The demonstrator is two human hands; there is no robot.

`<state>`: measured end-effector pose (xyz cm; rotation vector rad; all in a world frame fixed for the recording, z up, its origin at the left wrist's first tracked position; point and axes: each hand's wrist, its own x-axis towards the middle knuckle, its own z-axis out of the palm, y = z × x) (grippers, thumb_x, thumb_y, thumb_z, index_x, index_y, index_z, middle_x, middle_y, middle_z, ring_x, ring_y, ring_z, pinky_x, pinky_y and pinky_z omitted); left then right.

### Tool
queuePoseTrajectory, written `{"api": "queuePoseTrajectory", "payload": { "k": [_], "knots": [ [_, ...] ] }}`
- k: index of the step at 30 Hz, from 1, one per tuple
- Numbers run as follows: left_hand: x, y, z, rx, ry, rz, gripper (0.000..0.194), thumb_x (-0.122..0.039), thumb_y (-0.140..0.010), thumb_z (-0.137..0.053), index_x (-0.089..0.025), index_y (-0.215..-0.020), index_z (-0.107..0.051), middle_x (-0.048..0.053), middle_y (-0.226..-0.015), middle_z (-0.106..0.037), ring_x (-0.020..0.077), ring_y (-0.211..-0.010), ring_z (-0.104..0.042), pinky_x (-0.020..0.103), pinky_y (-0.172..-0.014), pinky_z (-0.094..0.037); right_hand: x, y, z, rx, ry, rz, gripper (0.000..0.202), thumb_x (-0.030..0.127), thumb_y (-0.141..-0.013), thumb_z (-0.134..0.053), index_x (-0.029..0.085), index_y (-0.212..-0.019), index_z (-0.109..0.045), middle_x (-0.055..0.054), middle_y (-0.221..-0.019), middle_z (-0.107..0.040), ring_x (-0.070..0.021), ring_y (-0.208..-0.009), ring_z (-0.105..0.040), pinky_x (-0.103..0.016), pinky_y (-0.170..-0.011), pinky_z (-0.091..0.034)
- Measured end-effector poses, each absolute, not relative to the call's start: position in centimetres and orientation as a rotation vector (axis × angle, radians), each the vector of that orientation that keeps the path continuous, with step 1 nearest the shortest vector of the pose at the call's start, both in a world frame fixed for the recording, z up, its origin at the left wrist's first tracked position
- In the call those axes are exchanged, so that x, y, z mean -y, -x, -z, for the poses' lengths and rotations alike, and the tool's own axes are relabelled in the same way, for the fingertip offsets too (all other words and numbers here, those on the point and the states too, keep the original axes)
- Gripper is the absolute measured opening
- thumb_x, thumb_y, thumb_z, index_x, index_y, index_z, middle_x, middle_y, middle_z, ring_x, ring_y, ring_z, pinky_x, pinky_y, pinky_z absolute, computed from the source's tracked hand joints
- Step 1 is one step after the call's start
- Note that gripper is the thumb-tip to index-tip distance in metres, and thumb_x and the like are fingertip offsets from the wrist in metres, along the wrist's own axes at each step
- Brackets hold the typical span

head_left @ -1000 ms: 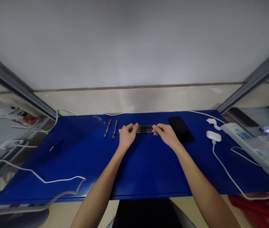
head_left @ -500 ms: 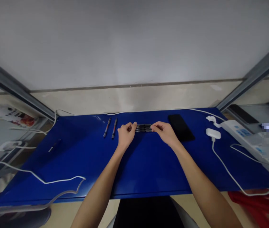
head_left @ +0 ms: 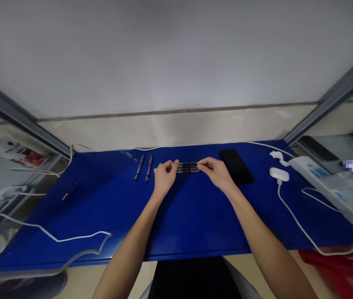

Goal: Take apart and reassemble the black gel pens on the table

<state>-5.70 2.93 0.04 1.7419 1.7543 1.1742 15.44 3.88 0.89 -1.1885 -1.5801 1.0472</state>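
Observation:
Several dark pens (head_left: 187, 167) lie side by side, running left to right, between my hands at the middle of the blue table (head_left: 195, 216). My left hand (head_left: 165, 174) has its fingers closed on their left ends. Thumb and fingers of my right hand (head_left: 213, 171) pinch the right ends. Left of my left hand, two grey pens with reddish marks, one (head_left: 139, 167) and another (head_left: 149, 168), lie roughly parallel, pointing away from me. A black phone (head_left: 236, 167) rests just right of my right hand.
A white earbud case (head_left: 279, 174) on a cable and a long white power strip (head_left: 329, 187) are at the right. A dark blue pen-like item (head_left: 70, 192) lies far left. A white cable (head_left: 70, 238) crosses the left front. A bottle (head_left: 14, 150) lies beyond the left edge.

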Motion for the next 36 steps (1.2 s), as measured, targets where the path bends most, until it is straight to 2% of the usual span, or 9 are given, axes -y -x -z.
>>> {"api": "queuePoseTrajectory", "payload": {
  "k": [7,11,13,19,27,32,36],
  "knots": [
    [-2.97,5.81,0.06,-1.767,-1.755,-1.17,0.051,-0.052,-0.092,-0.045,-0.019,-0.057,-0.03,-0.004,-0.053,-0.03,0.0105,-0.055,-0.032,0.025,-0.057,-0.024,-3.74,-15.48,-1.4,1.644,1.27,-1.008,0.035,0.046,-0.091,-0.055,0.019,-0.071,-0.066,-0.002,-0.065,-0.063,-0.0168,-0.063,-0.06,-0.031,-0.065,-0.047],
    [-2.96,5.81,0.02,-1.77,-1.77,-1.171,0.051,-0.052,-0.093,-0.045,-0.018,-0.057,-0.03,-0.004,-0.053,-0.03,0.0103,-0.054,-0.032,0.026,-0.058,-0.025,-3.87,-15.51,-1.16,1.606,1.221,-0.997,0.022,0.042,-0.085,-0.065,0.021,-0.085,-0.068,-0.004,-0.081,-0.069,-0.0186,-0.074,-0.064,-0.033,-0.071,-0.049],
    [-2.95,5.81,-0.01,-1.765,-1.765,-1.173,0.051,-0.052,-0.093,-0.045,-0.019,-0.057,-0.03,-0.004,-0.053,-0.03,0.0105,-0.054,-0.033,0.025,-0.058,-0.025,-3.9,-15.54,-1.06,1.595,1.203,-1.003,0.021,0.042,-0.083,-0.067,0.021,-0.09,-0.069,-0.005,-0.087,-0.071,-0.0195,-0.077,-0.065,-0.034,-0.074,-0.05],
    [-2.96,5.82,-0.04,-1.766,-1.756,-1.175,0.052,-0.054,-0.092,-0.044,-0.019,-0.056,-0.031,-0.004,-0.052,-0.031,0.0107,-0.054,-0.033,0.025,-0.058,-0.026,-3.72,-15.51,-1.32,1.639,1.225,-1.021,0.031,0.047,-0.088,-0.059,0.02,-0.077,-0.067,-0.004,-0.073,-0.068,-0.019,-0.071,-0.064,-0.033,-0.071,-0.05],
    [-2.84,5.75,-0.23,-1.732,-1.684,-1.192,0.051,-0.055,-0.091,-0.044,-0.019,-0.058,-0.03,-0.004,-0.055,-0.029,0.0105,-0.056,-0.03,0.025,-0.057,-0.025,-3.89,-15.52,-0.95,1.596,1.182,-1.062,0.019,0.039,-0.082,-0.069,0.021,-0.091,-0.069,-0.006,-0.089,-0.072,-0.02,-0.08,-0.067,-0.035,-0.077,-0.052],
    [-2.8,5.57,-0.31,-1.672,-1.631,-1.266,0.049,-0.053,-0.091,-0.045,-0.02,-0.058,-0.029,-0.003,-0.056,-0.03,0.0122,-0.061,-0.032,0.025,-0.058,-0.027,-3.73,-15.45,-1.26,1.582,1.165,-1.049,0.021,0.042,-0.084,-0.067,0.021,-0.089,-0.069,-0.005,-0.084,-0.071,-0.0195,-0.077,-0.066,-0.035,-0.075,-0.052],
    [-2.71,5.61,-0.62,-1.626,-1.676,-1.351,0.048,-0.048,-0.092,-0.046,-0.02,-0.057,-0.028,-0.002,-0.057,-0.031,0.0132,-0.064,-0.035,0.025,-0.063,-0.031,-3.37,-15.29,-1.87,1.598,1.139,-1.026,0.026,0.044,-0.087,-0.062,0.021,-0.079,-0.067,-0.003,-0.074,-0.067,-0.0181,-0.072,-0.064,-0.032,-0.071,-0.05]
  ]
}}
